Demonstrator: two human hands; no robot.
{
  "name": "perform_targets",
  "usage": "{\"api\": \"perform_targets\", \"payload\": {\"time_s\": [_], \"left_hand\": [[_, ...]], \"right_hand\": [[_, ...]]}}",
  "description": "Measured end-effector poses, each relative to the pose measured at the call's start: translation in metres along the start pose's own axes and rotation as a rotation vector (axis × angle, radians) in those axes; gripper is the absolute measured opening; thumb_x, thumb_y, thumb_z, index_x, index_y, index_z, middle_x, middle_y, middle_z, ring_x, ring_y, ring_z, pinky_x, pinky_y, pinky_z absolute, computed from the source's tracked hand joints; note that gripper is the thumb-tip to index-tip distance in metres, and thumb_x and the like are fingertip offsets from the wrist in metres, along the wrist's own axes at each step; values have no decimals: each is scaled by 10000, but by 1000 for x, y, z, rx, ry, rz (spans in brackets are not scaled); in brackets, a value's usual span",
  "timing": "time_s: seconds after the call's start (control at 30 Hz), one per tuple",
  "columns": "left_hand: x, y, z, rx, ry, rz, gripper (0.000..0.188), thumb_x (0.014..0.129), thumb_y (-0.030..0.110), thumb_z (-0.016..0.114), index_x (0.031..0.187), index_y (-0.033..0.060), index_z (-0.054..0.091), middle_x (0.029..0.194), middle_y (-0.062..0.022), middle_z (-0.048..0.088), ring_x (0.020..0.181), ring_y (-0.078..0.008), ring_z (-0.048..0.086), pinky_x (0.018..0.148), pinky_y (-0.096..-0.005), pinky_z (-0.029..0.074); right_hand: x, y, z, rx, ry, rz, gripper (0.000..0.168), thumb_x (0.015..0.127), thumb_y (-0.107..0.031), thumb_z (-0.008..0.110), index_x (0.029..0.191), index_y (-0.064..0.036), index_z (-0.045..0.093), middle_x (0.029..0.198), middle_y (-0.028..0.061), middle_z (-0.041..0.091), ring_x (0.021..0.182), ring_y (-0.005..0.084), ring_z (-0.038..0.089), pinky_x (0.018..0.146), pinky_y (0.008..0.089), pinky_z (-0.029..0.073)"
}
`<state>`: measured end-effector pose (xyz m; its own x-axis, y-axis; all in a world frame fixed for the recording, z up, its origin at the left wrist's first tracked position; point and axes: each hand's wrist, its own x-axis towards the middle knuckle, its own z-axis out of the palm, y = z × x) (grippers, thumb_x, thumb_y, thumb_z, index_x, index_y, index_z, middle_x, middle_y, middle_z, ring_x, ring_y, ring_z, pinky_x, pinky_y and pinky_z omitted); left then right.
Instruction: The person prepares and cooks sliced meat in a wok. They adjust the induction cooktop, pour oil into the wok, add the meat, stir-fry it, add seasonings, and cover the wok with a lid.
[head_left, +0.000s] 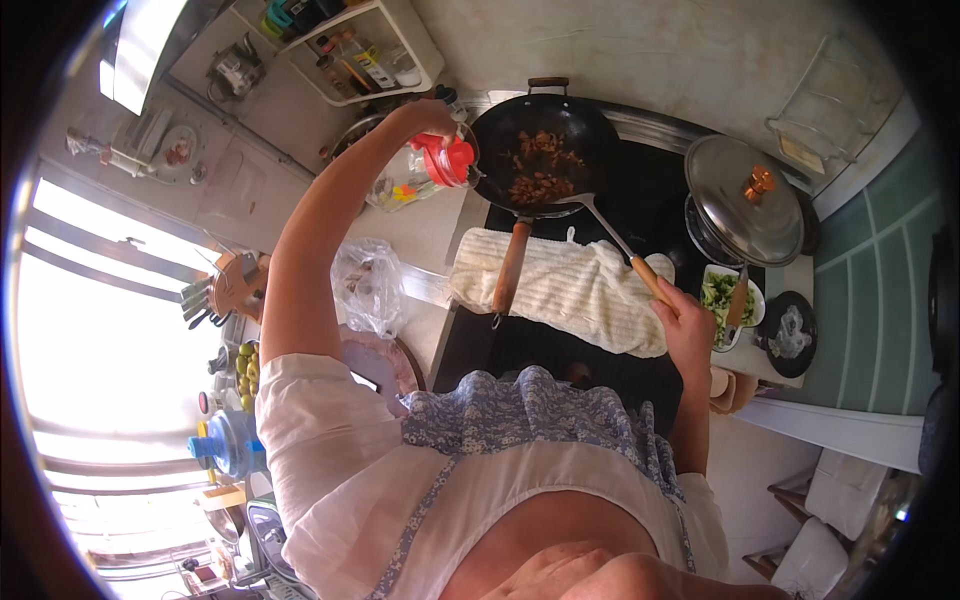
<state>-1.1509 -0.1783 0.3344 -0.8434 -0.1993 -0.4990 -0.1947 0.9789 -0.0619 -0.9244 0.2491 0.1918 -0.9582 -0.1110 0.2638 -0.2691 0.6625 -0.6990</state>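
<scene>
My left hand (439, 120) grips a clear jug with a red lid (450, 161), which tilts with its mouth toward the left rim of a black wok (592, 142). Whether liquid leaves the jug is hard to make out. Browned, chopped pieces of food (544, 180) lie in the wok. In my right hand (686, 322) is the wooden handle of a metal wok spatula (619, 240); its blade rests in the wok beside the food. The wok's wooden handle (511, 270) points toward me, over a cream ribbed cloth (585, 300) on the black cooktop (480, 349).
To the right stand a pot with a steel lid (731, 214), a white dish of chopped greens (718, 296) and a black plate (787, 360) holding crumpled plastic. On the left are a plastic bag (367, 281), a round chopping board (397, 367) and a knife block (236, 285).
</scene>
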Motion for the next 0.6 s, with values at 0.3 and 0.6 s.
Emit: {"api": "perform_targets", "payload": {"time_s": [0.3,0.6], "left_hand": [[-10,-1,-5,-76,55,-25,279,619,124,704,837,-38,640,773,-174,636,611,-297,651,492,-403,528],[-10,-5,-12,-78,55,-51,324,634,131,704,899,-44,639,848,-184,657,655,-304,657,536,-410,539]], "right_hand": [[1,-1,-2,-24,-14,-5,351,800,-180,710,1147,-139,673,794,149,646,671,311,632,609,397,482],[9,-14,-12,-146,-59,-48,355,804,-161,702,1155,-131,663,794,138,645,686,312,626,612,399,472]]}}
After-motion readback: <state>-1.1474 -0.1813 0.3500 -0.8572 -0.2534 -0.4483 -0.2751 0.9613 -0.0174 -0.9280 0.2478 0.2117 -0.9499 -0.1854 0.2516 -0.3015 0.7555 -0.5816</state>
